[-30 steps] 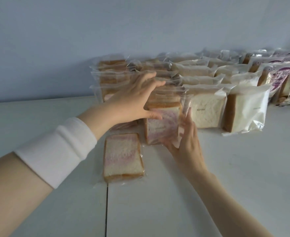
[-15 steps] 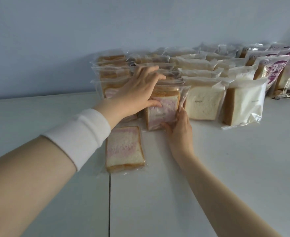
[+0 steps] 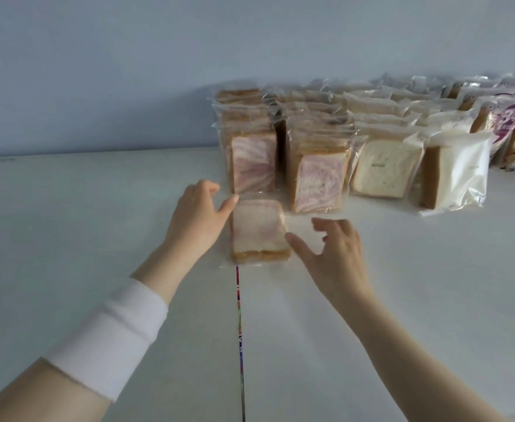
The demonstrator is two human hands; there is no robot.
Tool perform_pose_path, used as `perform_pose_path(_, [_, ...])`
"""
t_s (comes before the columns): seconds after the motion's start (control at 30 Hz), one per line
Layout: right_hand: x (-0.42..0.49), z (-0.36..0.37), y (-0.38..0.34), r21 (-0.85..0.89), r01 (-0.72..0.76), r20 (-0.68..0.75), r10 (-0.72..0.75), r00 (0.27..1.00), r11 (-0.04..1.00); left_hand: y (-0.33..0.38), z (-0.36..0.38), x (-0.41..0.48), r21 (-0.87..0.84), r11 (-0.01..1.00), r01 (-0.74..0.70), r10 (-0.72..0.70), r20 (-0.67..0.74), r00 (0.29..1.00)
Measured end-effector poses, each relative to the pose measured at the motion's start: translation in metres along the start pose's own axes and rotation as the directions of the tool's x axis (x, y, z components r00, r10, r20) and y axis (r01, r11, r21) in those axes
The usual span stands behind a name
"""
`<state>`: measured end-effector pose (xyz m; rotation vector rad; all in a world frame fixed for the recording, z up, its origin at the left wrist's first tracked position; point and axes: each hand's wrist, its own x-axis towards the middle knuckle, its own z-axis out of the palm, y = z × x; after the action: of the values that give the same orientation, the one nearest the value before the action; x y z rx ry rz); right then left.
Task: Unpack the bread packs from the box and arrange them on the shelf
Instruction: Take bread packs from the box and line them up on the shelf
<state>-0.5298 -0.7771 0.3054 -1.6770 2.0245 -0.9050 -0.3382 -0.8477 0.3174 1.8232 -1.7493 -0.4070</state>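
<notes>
Background: pale blue-grey wall (image 3: pixel 158 71) rose behind a white shelf (image 3: pixel 98 239); a dark seam (image 3: pixel 240 330) ran across the shelf from the near edge toward the packs.
Loose bread pack: the loose bread pack (image 3: pixel 257 229), with pink-swirled slices in clear wrap, lay flat on the shelf at the far end of the seam. It was just in front of the standing rows and between the two hands.
Standing stock: the left swirl row (image 3: pixel 253 164) and the second swirl row (image 3: pixel 320 184) stood upright, front to back, against the wall. The white bread row (image 3: pixel 384 169) stood next on the right, then the crust-side row (image 3: pixel 457 175). The purple-printed packs (image 3: pixel 505 123) sat at the far right, partly cut off by the frame.
Left hand: the left hand (image 3: pixel 196 217) was just left of the loose bread pack with its fingers loosely curled and nothing in its grasp. Its thumb reached to the pack's far-left corner; contact could not be confirmed.
Right hand: the right hand (image 3: pixel 338 254) was spread wide and held nothing. Its thumb tip was at the pack's right edge and its fingers were blurred above bare shelf; touch could not be told.
Wrist: a white wristband (image 3: pixel 110 339) circled the left forearm.
</notes>
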Motion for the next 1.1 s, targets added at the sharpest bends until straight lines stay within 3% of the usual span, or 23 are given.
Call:
perform_pose_path(0.07, [-0.004,0.010,-0.007,-0.111,-0.032,0.125,0.046,0.991,0.993,-0.005,0.006,-0.003,-0.002,0.996,0.089,-0.088,0.145,0.986])
perform_pose_path(0.17, [-0.008,0.016,-0.011,-0.067,0.008,0.121,0.000,0.993,0.998,-0.002,0.010,-0.010,-0.141,0.988,0.066,-0.043,0.155,0.987])
perform_pose_path(0.3, [-0.010,0.016,-0.013,0.148,0.106,-0.057,-0.099,0.993,0.983,0.002,0.003,-0.019,-0.472,0.881,-0.036,0.010,-0.057,0.998])
perform_pose_path(0.43, [0.023,0.024,-0.032,0.221,0.144,-0.172,-0.107,0.979,0.965,0.016,-0.004,0.005,-0.635,0.752,-0.176,0.026,-0.238,0.971])
perform_pose_path(0.63, [0.049,0.028,-0.026,0.203,0.079,-0.416,0.012,0.909,0.976,0.026,0.017,0.027,-0.542,0.794,-0.274,0.029,-0.417,0.908])
perform_pose_path(0.77, [0.057,0.022,-0.003,0.088,0.108,-0.367,-0.068,0.928,0.990,0.021,0.042,0.019,-0.466,0.847,-0.256,0.031,-0.437,0.899])
perform_pose_path(0.9, [0.066,0.020,0.008,-0.084,0.155,-0.347,-0.175,0.921,0.984,0.025,0.062,0.017,-0.527,0.807,-0.267,0.069,-0.364,0.929])
perform_pose_path(1.1, [0.087,0.029,0.009,0.000,0.161,-0.230,-0.156,0.961,0.987,0.023,0.073,0.039,-0.460,0.821,-0.339,0.172,-0.368,0.914])
